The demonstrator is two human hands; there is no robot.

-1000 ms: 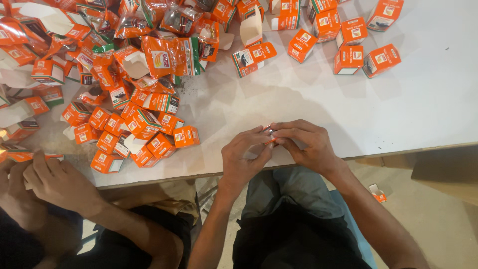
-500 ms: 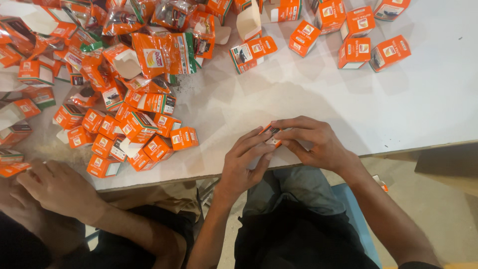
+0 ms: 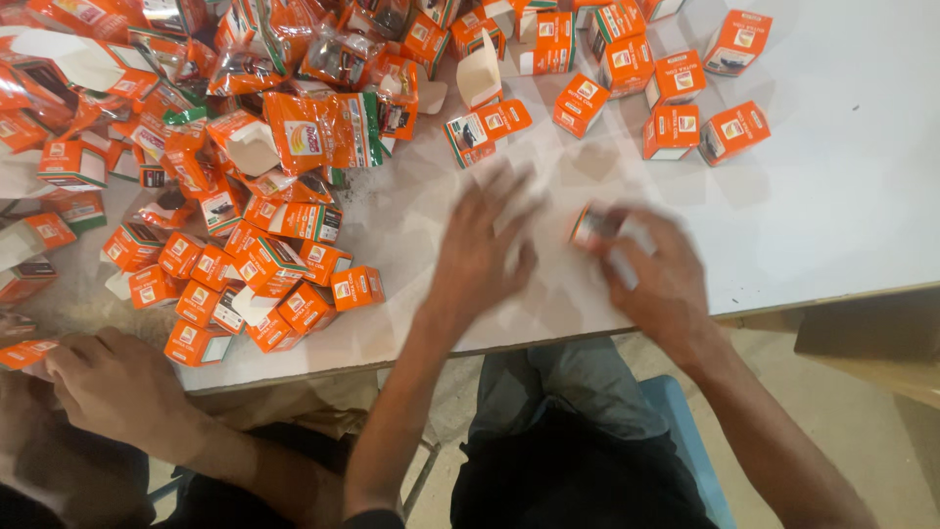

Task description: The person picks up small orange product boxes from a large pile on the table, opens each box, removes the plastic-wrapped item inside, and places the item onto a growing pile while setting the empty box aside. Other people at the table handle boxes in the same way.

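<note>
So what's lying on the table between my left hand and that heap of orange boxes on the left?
Head view: bare white table lies between the left hand and the heap of orange boxes.

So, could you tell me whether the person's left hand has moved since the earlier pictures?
Yes. The left hand has left the right hand and reached forward over the white table, away from its near edge, toward the orange boxes.

Matt white table point(image 3: 842, 206); orange cardboard boxes point(image 3: 357, 287), printed and smooth; glossy plastic sachets point(image 3: 323, 127).
</note>
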